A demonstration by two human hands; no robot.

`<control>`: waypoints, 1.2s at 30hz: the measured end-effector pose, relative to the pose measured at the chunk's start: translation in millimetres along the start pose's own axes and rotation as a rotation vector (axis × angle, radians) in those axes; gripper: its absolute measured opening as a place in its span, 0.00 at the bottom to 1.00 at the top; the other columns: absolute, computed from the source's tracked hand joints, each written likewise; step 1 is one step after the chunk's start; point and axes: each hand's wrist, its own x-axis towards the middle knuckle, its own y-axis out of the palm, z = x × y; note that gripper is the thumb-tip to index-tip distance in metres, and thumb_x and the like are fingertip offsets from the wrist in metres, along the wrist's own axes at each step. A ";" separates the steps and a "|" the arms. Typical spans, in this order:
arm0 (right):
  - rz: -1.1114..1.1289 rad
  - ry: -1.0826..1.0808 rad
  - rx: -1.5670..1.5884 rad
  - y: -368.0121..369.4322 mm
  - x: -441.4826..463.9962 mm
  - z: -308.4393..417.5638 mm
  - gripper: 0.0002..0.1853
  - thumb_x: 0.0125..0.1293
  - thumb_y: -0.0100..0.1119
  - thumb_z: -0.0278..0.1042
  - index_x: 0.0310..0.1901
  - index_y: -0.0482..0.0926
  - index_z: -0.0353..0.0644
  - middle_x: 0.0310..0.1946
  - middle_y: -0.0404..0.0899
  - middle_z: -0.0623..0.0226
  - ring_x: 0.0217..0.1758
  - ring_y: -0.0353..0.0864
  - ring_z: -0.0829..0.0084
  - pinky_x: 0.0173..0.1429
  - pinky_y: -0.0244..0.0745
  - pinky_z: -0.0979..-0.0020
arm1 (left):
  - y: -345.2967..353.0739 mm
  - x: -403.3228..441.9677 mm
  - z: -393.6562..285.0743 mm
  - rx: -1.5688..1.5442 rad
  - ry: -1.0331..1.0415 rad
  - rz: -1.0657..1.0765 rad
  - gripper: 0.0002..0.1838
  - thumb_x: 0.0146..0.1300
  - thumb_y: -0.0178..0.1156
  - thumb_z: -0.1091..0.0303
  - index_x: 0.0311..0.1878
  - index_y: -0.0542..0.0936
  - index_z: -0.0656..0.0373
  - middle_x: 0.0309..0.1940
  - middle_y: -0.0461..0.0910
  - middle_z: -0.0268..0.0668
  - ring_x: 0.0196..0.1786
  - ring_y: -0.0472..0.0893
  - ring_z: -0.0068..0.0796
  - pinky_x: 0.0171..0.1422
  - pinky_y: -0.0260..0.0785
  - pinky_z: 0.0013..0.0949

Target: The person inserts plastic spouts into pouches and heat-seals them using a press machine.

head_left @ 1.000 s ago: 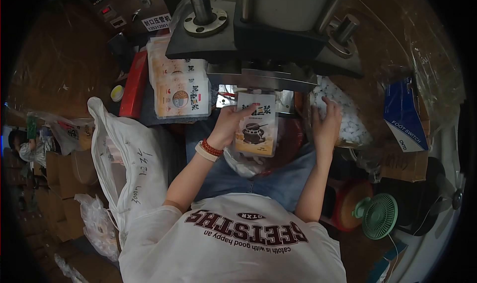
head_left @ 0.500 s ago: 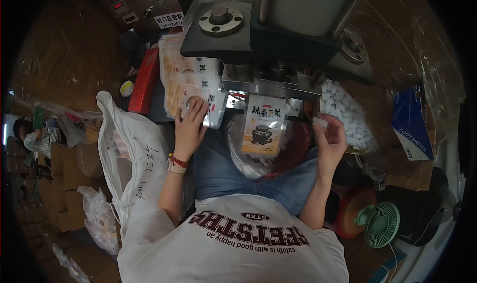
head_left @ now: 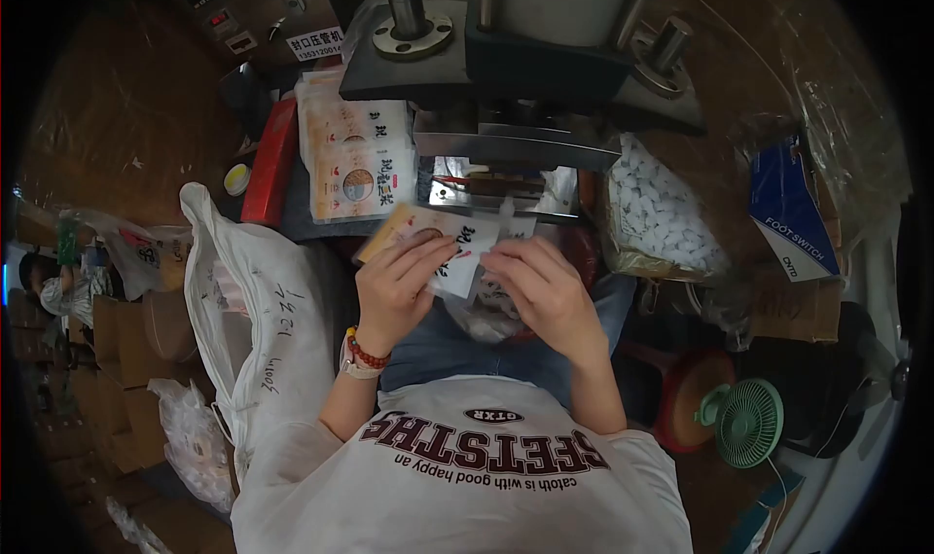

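Over my lap, my left hand (head_left: 397, 284) grips a printed flat pouch (head_left: 470, 248), white and orange with dark lettering, tilted sideways. My right hand (head_left: 545, 286) has its fingers pinched at the pouch's right edge; the small white piece it held earlier is hidden by the fingers. Just behind the fingers, a blurred, partly see-through packet with a pale tip (head_left: 507, 212) shows; I cannot tell whether it is a separate pouch. To the left lies a stack of similar pouches (head_left: 355, 179). A metal press (head_left: 525, 136) stands right beyond my hands.
On the right is a clear bag of small white plastic pieces (head_left: 662, 214), beside a blue foot-switch box (head_left: 793, 214). A red bar (head_left: 270, 160) borders the stack. A white sack (head_left: 258, 311) stands at left, a green fan (head_left: 747, 423) at lower right.
My left hand has left the stack with a pouch and moved right. My right hand has come inward to meet it. The pouch that hung upright at the press is no longer there.
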 end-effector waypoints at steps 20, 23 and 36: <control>-0.223 0.689 -0.581 -45.7 -43.6 -121.0 0.12 0.60 0.61 0.24 0.46 0.79 0.35 0.43 0.79 0.56 0.43 0.79 0.52 0.49 0.73 0.60 | 93.5 46.1 17.0 -1.524 -1.043 0.154 0.13 0.66 0.62 0.65 0.44 0.80 0.68 0.40 0.83 0.37 0.39 0.82 0.20 0.44 0.74 0.24; -0.248 0.712 -0.510 -42.2 -47.3 -120.4 0.13 0.60 0.61 0.24 0.47 0.78 0.34 0.42 0.79 0.55 0.42 0.79 0.52 0.47 0.74 0.60 | 79.7 40.1 36.3 -1.119 -0.932 0.222 0.18 0.64 0.64 0.60 0.48 0.80 0.65 0.40 0.84 0.35 0.39 0.81 0.22 0.43 0.73 0.25; -0.678 0.562 0.467 -39.6 -19.5 -48.8 0.18 0.62 0.62 0.18 0.53 0.72 0.36 0.42 0.79 0.67 0.41 0.78 0.79 0.45 0.74 0.78 | 4.0 -31.7 72.3 -0.010 -0.425 0.013 0.22 0.49 0.58 0.82 0.49 0.83 0.55 0.47 0.83 0.36 0.51 0.82 0.37 0.53 0.74 0.32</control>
